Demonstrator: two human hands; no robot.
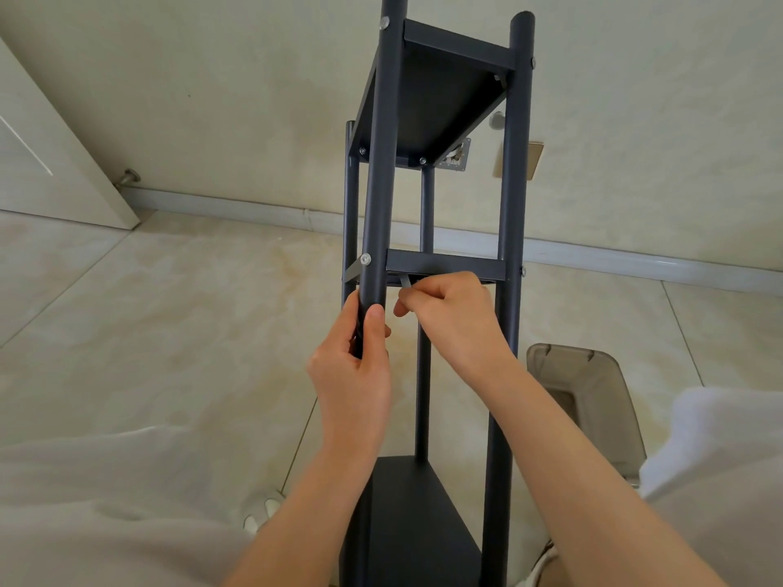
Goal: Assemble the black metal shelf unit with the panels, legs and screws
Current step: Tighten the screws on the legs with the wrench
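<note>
The black metal shelf unit (440, 86) stands upright in front of me, with tube legs and three panels in view. My left hand (356, 366) grips the near left leg (379, 205) just below a silver screw (365, 259). My right hand (449, 311) is under the front edge of the middle panel (445, 266), its fingers curled round a small grey metal tool (405, 281) that pokes up beside the leg. A lower panel (406, 502) shows between my forearms. More silver screws sit at the upper panel's joints.
Glossy beige floor tiles (169, 332) stretch around the unit, with a white skirting along the wall behind. A door (51, 163) with a stopper stands at the left. A clear brownish plastic box (593, 400) lies on the floor at the right. My light trousers fill the lower corners.
</note>
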